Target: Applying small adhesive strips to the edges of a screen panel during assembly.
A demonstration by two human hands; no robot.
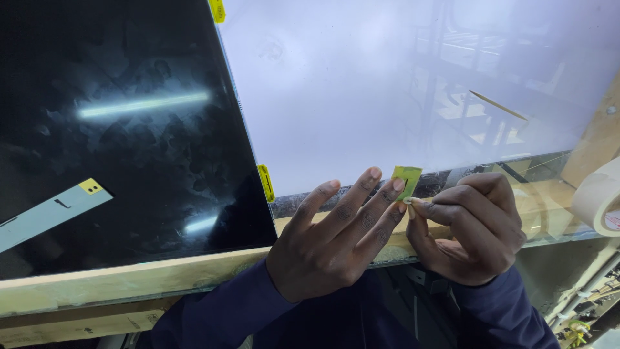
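A small piece of yellow-green tape (407, 179) stands up between my two hands at the near edge of a large glossy white panel (387, 84). My left hand (336, 236) has its fingers spread, and its fingertips touch the tape from the left. My right hand (471, 226) is curled, pinching the tape's lower right corner with thumb and forefinger. Both hands rest above a wooden rail (129, 278) that runs along the front.
A black glossy panel (123, 129) lies to the left, with a pale strip (51, 213) on it. Yellow tabs (265, 183) (217, 10) sit on the seam between the panels. A thin wooden stick (497, 105) lies on the white panel. A tape roll (597, 194) is at right.
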